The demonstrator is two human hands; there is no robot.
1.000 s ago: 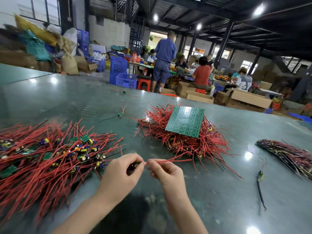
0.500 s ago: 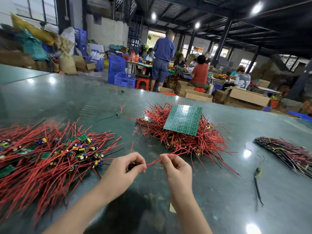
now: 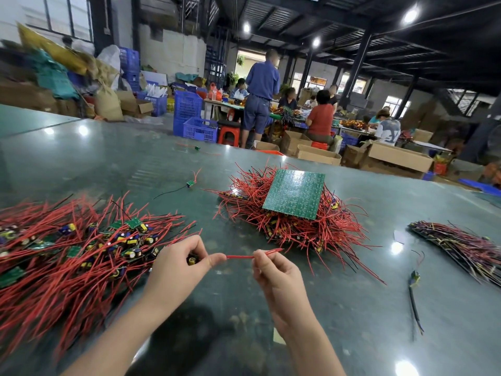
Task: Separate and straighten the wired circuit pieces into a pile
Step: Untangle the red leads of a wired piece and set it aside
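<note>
- Between the two hands, just above the table (image 3: 113, 158), one wired circuit piece (image 3: 193, 259) is held up, with its red wire (image 3: 240, 257) stretched in a nearly flat line.
- The left hand (image 3: 177, 270) is curled up tight, and its thumb and fingers pinch the small part end of the piece (a bit of yellow and black peeks out by the thumb).
- The right hand (image 3: 276, 275) is curled too, and its thumb and finger pinch the red wire further along; the wire's tip pokes out past the fingers toward the right.
- The wire looks thin, bright red and mostly straight between the hands.
- To the left lies a big messy heap (image 3: 67, 251) of red wires with little green boards and blue and yellow parts mixed in; it is just beside the left hand.
- Further back, right of the middle, sits another red pile (image 3: 287, 229) with a flat green board (image 3: 295, 194) lying on top.
- At the far right is a dark bundle (image 3: 461, 245) of wires, and near it one loose piece (image 3: 414, 278) with a black wire.
- A small loose piece (image 3: 190, 184) lies alone behind the heap.
- People sit and stand at tables far behind, among boxes and blue crates (image 3: 189, 115).
</note>
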